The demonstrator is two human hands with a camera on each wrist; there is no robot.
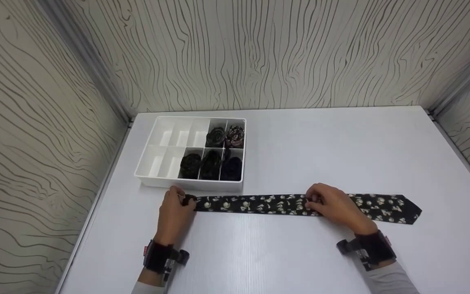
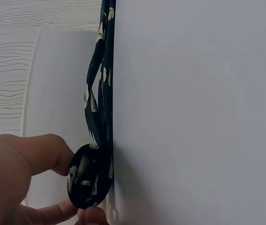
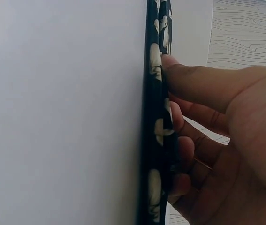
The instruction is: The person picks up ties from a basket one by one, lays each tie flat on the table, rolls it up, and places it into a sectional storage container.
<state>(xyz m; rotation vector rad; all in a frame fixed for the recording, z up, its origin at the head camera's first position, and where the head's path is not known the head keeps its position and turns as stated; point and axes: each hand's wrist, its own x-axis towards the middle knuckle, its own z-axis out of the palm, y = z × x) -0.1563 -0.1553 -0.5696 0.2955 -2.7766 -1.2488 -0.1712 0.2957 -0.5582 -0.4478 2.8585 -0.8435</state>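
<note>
A dark necktie (image 1: 255, 204) with a pale floral-looking print lies stretched left to right, its pointed wide end on the right. At its left end my left hand (image 1: 176, 212) grips a small rolled coil (image 2: 89, 176) of the tie, thumb and fingers around its sides. From that coil, layers of fabric run on along the table in the left wrist view. My right hand (image 1: 337, 206) pinches the tie partway along, with thumb and curled fingers (image 3: 185, 147) at the fabric; the wide end extends beyond that hand.
Behind the left hand stands a white divided box (image 1: 190, 183). Several rolled dark ties, one a coil (image 1: 235, 136) with a pinkish pattern, sit in its right-hand compartments. Wood-grain patterned walls (image 1: 255, 53) border the white table (image 1: 320, 151) at the back and sides.
</note>
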